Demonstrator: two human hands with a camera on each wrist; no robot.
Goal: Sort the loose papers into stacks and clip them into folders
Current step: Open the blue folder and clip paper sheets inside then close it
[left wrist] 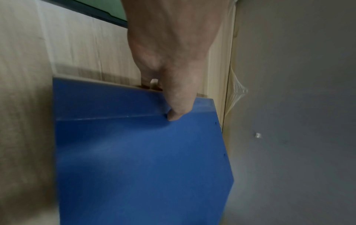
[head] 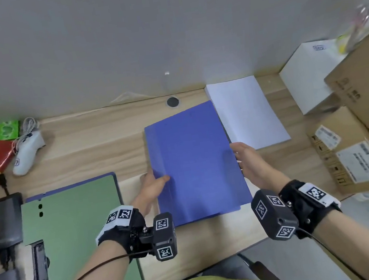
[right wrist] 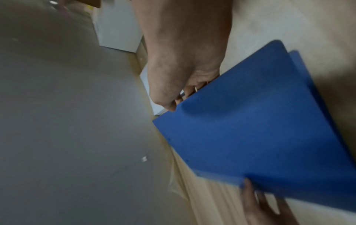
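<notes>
Head view: blue folder [head: 194, 162] closed, held over wooden surface [head: 97, 138] between both hands. Left hand [head: 152, 187] grip clamped on spine edge, thumb on top. Right hand [head: 249, 161] grip clamped on opposite edge. White paper stack [head: 246, 111] just beyond; green folder [head: 72, 228] at left.

Left wrist view: thumb [left wrist: 179, 105] presses cover, fingers beneath.

Right wrist view: fingers curl round folder edge.

wall [head: 161, 23]: plain grey | desk [head: 97, 138]: light wood
</notes>
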